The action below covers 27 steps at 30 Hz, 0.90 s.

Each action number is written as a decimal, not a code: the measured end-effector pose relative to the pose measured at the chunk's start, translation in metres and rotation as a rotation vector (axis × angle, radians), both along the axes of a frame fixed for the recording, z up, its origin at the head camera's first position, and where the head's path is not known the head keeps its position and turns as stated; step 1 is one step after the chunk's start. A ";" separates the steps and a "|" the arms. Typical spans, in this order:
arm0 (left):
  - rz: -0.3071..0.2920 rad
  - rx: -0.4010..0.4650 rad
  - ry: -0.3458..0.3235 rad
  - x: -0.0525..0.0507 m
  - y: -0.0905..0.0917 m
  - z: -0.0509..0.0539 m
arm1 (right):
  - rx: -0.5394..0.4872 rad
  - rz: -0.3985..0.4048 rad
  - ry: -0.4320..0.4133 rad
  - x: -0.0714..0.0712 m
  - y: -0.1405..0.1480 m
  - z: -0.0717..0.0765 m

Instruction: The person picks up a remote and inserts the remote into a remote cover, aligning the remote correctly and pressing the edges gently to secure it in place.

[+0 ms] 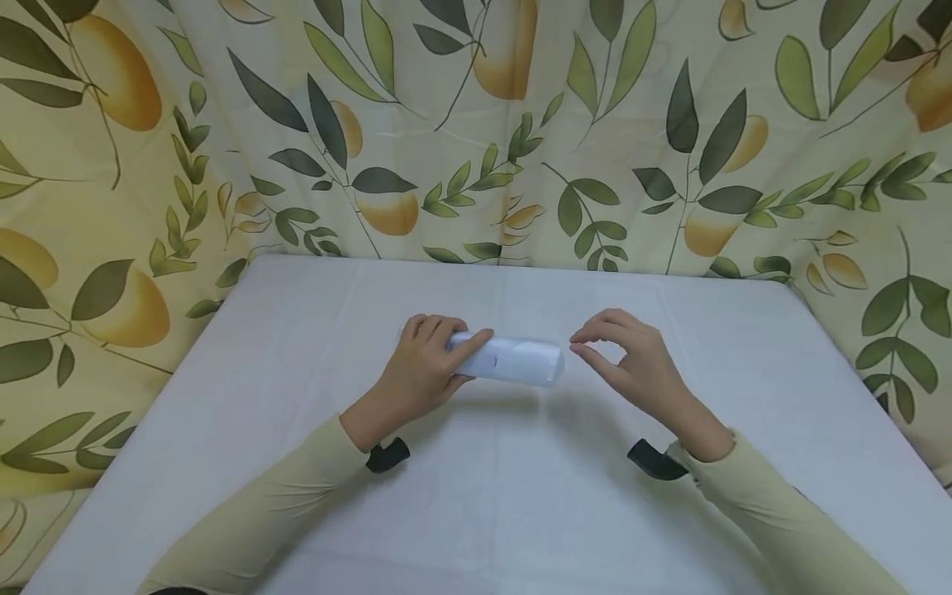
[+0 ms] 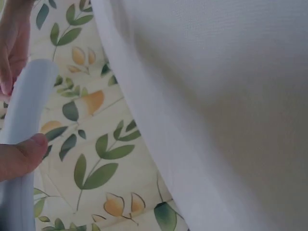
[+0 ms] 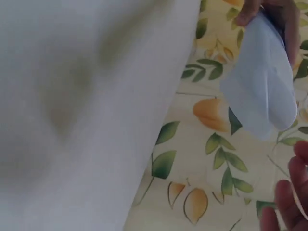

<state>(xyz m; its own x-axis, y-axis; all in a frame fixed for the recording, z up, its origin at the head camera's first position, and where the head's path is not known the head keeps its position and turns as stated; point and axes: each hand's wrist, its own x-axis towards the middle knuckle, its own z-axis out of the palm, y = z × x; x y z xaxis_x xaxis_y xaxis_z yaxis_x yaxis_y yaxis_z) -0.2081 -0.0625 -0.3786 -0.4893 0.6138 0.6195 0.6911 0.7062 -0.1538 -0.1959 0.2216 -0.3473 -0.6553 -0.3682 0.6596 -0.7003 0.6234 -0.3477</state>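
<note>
My left hand [image 1: 420,364] grips a pale bluish-white roll [image 1: 513,359] that looks smooth and slightly glossy, with a small dark mark on its side. It is held above the white table, its far end pointing right. In the left wrist view my thumb [image 2: 24,156] presses along the roll [image 2: 24,106]. The right wrist view shows the roll's end [image 3: 267,86] as soft-looking and folded. My right hand [image 1: 643,359] hovers just right of that end, apart from it. Its thumb and index finger are bent towards each other, with nothing visible between them.
A white cloth covers the table [image 1: 461,496]. Behind and at both sides hangs a curtain [image 1: 476,165] printed with leaves and orange fruit. Dark wrist-worn devices [image 1: 658,460] stick out below both wrists.
</note>
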 end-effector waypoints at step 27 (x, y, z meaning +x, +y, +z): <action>-0.140 0.007 0.184 -0.002 -0.003 0.004 | 0.083 0.214 -0.522 -0.016 -0.009 0.025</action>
<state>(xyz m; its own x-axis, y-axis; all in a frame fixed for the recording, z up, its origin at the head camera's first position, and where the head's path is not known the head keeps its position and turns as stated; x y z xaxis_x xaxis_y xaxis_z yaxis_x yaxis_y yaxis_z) -0.2100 -0.0658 -0.3748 -0.2777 0.6632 0.6950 0.7435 0.6065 -0.2817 -0.2121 0.2127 -0.3226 -0.7917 -0.5653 0.2314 -0.5624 0.5266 -0.6375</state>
